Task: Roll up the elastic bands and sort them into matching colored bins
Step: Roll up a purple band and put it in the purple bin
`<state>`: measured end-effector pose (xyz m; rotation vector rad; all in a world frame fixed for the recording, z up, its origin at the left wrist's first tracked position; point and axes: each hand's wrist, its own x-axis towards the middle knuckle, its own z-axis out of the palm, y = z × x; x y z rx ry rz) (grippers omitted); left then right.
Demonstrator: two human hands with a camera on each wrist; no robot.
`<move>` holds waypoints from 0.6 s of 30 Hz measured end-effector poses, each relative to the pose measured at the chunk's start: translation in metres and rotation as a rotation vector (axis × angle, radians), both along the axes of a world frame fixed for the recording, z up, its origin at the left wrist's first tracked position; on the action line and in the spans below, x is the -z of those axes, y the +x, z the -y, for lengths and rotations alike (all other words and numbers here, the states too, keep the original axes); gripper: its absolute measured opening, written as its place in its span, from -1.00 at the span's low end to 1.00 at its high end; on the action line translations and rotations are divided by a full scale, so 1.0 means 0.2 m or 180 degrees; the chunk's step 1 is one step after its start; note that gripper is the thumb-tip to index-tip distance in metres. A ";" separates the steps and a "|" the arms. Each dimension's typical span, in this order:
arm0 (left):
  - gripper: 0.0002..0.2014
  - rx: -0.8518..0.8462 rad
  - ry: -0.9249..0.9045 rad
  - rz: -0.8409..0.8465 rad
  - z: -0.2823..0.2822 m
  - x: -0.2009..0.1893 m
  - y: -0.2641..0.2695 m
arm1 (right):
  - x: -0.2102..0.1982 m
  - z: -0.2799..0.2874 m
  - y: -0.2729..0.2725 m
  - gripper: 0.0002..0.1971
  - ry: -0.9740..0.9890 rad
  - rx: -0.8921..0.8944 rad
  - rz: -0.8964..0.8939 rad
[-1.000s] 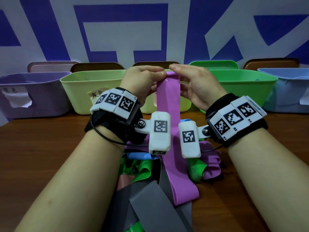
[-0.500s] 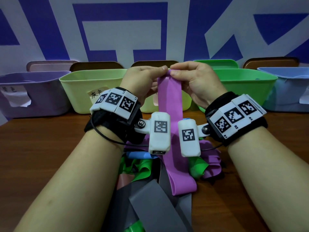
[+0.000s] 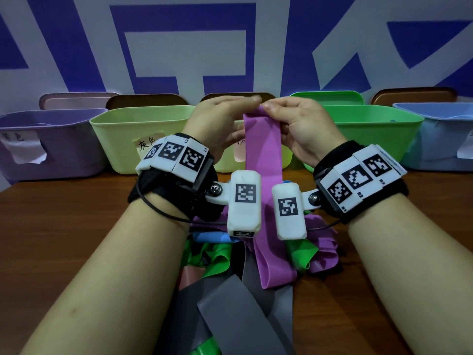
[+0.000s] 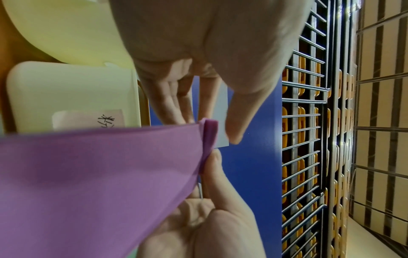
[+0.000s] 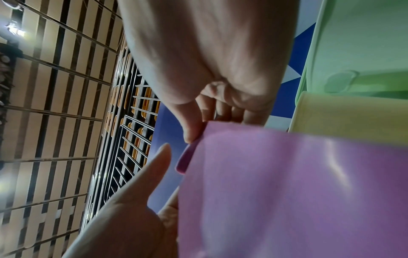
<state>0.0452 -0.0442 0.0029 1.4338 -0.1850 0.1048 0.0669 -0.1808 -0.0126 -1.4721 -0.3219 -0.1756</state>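
Both the left hand (image 3: 225, 119) and right hand (image 3: 299, 124) pinch the purple band (image 3: 262, 155) at its top edge — its length hangs straight down toward the table (image 3: 64, 226), centre frame.

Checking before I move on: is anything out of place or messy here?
Only the unsorted heap: grey band, green band and others lie tangled on the table. The purple band, pinched by left hand and right hand, looks fine.
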 end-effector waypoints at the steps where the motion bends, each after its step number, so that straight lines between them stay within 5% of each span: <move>1: -0.85 0.0006 0.0084 -0.0092 0.00 0.00 0.00 | 0.00 0.00 0.00 -0.88 0.0002 0.0012 0.0005; 4: -0.76 -0.0048 0.0226 -0.0169 0.00 0.01 0.01 | 0.00 -0.01 0.00 -0.86 0.0034 0.0056 0.0027; 12: -0.96 -0.0057 -0.0146 0.0002 0.00 0.01 0.01 | 0.00 -0.01 0.00 -0.86 0.0195 -0.0130 -0.0048; 18: -0.85 -0.0072 -0.0067 0.0079 0.00 0.01 0.02 | 0.01 0.00 0.00 -0.84 -0.0122 -0.0155 -0.0197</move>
